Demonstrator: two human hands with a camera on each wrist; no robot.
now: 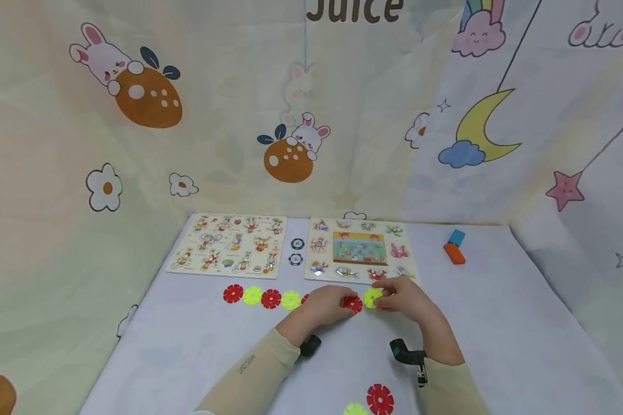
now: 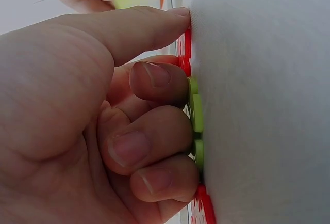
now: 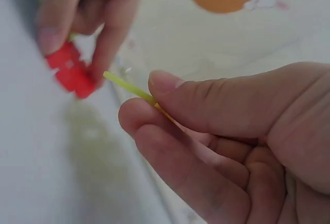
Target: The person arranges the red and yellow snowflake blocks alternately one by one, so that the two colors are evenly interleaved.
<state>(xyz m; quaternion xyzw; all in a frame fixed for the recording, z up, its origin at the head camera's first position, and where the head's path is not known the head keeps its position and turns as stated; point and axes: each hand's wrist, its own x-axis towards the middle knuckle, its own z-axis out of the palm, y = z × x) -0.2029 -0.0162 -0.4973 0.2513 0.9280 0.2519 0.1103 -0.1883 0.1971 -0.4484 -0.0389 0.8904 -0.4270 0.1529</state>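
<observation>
A row of flat flower-shaped plastic discs runs across the table, red and yellow-green in turn, from a red disc [image 1: 233, 293] at its left end. My left hand [image 1: 324, 305] covers part of this row. Its thumb and index finger grip the edges of a red disc [image 1: 352, 305] lying on the tabletop; the other fingers curl over a yellow-green disc [image 2: 197, 113]. To the right, my right hand [image 1: 405, 298] pinches a yellow-green disc [image 3: 129, 87] between thumb and index finger, tilted and raised off the table, apart from the red one.
Two picture puzzle boards [image 1: 228, 245] [image 1: 360, 276] lie behind the row, with two dark round chips [image 1: 297, 244] between them. Blue [image 1: 456, 237] and orange blocks [image 1: 454, 253] sit at the back right. Near the front edge lie another red disc [image 1: 380, 399] and a yellow-green disc [image 1: 355, 409].
</observation>
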